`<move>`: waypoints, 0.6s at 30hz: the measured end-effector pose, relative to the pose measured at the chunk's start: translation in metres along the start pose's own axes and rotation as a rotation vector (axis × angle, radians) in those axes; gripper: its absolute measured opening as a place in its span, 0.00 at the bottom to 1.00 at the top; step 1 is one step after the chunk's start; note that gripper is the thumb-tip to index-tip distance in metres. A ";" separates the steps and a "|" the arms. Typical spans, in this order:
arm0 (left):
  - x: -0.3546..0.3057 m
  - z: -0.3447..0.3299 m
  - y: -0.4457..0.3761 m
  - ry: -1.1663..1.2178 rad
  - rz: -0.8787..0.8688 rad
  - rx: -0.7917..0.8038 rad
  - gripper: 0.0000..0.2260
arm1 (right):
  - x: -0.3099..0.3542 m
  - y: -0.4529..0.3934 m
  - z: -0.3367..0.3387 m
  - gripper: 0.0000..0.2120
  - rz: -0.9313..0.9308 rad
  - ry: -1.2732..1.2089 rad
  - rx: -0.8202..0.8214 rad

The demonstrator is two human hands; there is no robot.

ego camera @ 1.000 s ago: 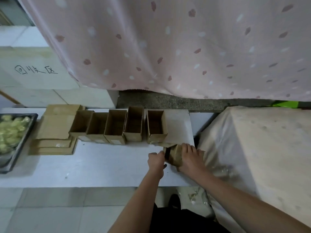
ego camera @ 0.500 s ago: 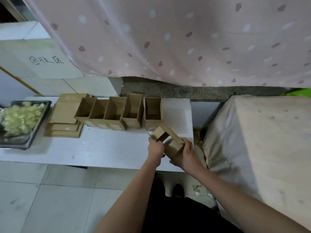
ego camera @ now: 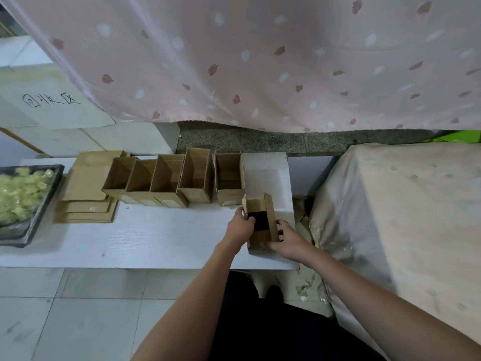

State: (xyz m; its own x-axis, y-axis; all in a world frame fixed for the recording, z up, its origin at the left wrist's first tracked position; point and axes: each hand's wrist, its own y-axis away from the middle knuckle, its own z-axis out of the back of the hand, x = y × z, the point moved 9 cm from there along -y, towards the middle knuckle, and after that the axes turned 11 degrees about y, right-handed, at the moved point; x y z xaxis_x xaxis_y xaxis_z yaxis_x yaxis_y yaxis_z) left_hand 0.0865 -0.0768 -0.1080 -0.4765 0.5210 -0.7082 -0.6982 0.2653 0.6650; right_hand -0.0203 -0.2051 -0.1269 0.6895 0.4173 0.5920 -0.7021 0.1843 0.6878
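A small brown cardboard box (ego camera: 260, 222) stands open at the right end of the white table (ego camera: 145, 238), its dark inside facing up. My left hand (ego camera: 240, 226) grips its left wall, fingers curled over the edge. My right hand (ego camera: 287, 242) holds its right wall and near corner. Behind it stands a row of several open cardboard boxes (ego camera: 171, 179), side by side, mouths up.
A stack of flat cardboard blanks (ego camera: 87, 194) lies left of the row. A dark tray of pale yellow pieces (ego camera: 23, 194) sits at the table's left end. A cloth-covered surface (ego camera: 406, 217) stands to the right, a pink patterned curtain (ego camera: 260, 61) hangs behind.
The box in my hands has turned from tilted to upright and now stands on the table by the row's right end. Both hands keep hold of it.
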 end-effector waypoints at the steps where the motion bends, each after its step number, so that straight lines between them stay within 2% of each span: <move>1: 0.000 0.000 -0.001 0.010 0.000 0.001 0.24 | 0.003 0.001 0.002 0.56 -0.001 -0.010 0.010; 3: 0.000 0.000 -0.002 0.021 0.006 0.005 0.24 | 0.009 0.000 0.009 0.58 -0.022 -0.016 -0.004; 4: 0.000 0.000 -0.003 0.024 0.010 0.009 0.24 | 0.010 -0.001 0.015 0.56 -0.043 -0.014 -0.032; 9: -0.003 -0.002 -0.005 0.020 0.024 0.033 0.23 | 0.029 -0.003 0.036 0.42 -0.129 -0.023 -0.150; 13: -0.009 -0.006 -0.004 -0.051 0.034 0.037 0.18 | 0.046 -0.004 0.040 0.22 -0.124 0.068 -0.190; 18: -0.011 -0.008 -0.004 -0.071 0.049 0.021 0.15 | 0.043 -0.002 0.044 0.14 -0.149 0.111 -0.226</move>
State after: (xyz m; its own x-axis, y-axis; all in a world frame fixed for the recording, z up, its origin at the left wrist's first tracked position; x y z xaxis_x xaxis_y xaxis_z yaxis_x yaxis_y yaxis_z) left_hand 0.0904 -0.0900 -0.1046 -0.4700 0.5900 -0.6565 -0.6631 0.2549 0.7038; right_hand 0.0189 -0.2265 -0.0841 0.7732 0.4632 0.4332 -0.6248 0.4392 0.6456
